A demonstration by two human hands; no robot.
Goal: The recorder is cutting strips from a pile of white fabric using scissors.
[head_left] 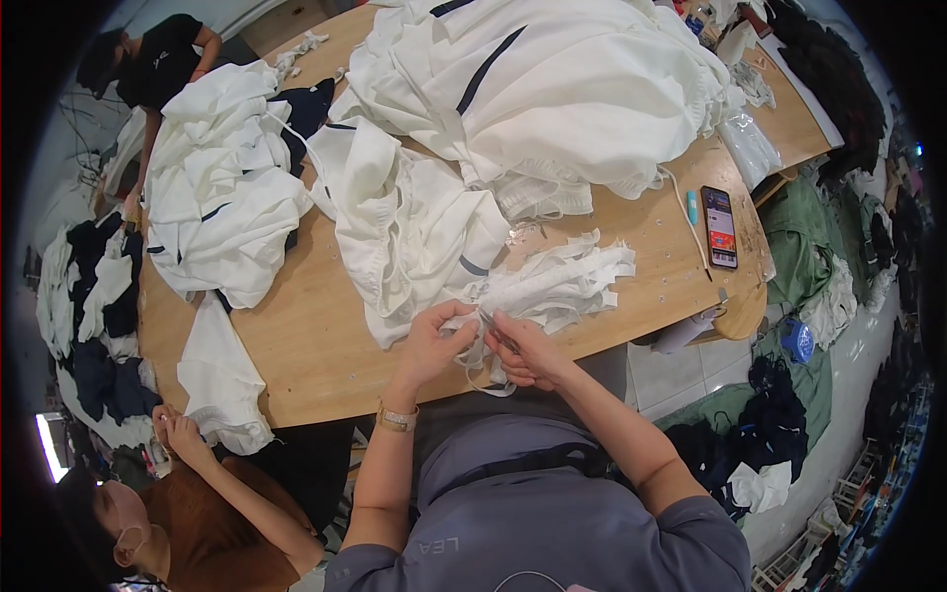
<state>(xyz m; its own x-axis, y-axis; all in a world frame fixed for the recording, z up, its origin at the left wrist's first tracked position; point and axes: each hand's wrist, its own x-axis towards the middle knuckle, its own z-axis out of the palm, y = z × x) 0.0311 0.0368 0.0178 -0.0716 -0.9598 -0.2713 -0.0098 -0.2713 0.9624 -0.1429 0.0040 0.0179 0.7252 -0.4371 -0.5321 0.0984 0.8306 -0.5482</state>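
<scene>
My left hand (434,343) is closed in a pinch at the table's near edge, on the end of a white fabric strip (475,357). Close beside it, my right hand (530,353) is wrapped round a small metal tool that looks like thread snips (501,333), its tip by the left fingertips. Part of the tool is hidden in the palm. Just beyond my hands lies a loose bundle of white strips (562,281). A white garment (395,222) with gathered edges and a dark stripe spreads to the left of the bundle.
A large heap of white garments (552,89) covers the table's far side; another pile (222,178) stands left. A phone (719,229), a turquoise tube (692,207) and a white cord (691,219) lie right. Co-workers stand far left (163,64) and sit near left (222,523).
</scene>
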